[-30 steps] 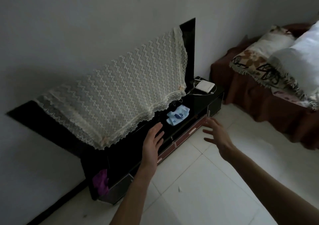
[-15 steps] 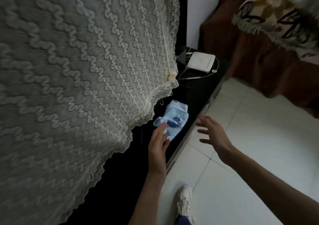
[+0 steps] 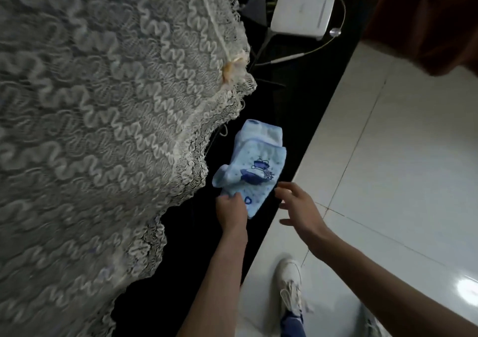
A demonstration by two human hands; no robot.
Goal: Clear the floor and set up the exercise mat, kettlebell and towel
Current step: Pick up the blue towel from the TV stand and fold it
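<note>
- The folded light-blue towel (image 3: 252, 167), printed with a dark-blue cartoon figure and dots, lay on the glossy black cabinet top (image 3: 292, 109), between the lace cover's edge on the left and the cabinet's right edge.
- The left hand (image 3: 231, 211) rested on the towel's near left corner, its fingers curled over the cloth edge; whether they pinched it or only pressed on it could not be told.
- The right hand (image 3: 297, 207) hovered just right of the towel's near end, over the cabinet edge, fingers spread wide and holding nothing, not touching the cloth.
- A cream lace cover (image 3: 108, 119) filled the left of the view, its scalloped hem hanging just left of the towel.
- Farther along the cabinet a white box-shaped device (image 3: 302, 13) sat with cables (image 3: 292, 56) looping round it.
- White glossy floor tiles (image 3: 403, 155) ran along the right, and a white laced shoe (image 3: 289, 287) stood on them near the cabinet.
- Dark reddish-brown fabric (image 3: 434, 21) showed at the far right corner.
</note>
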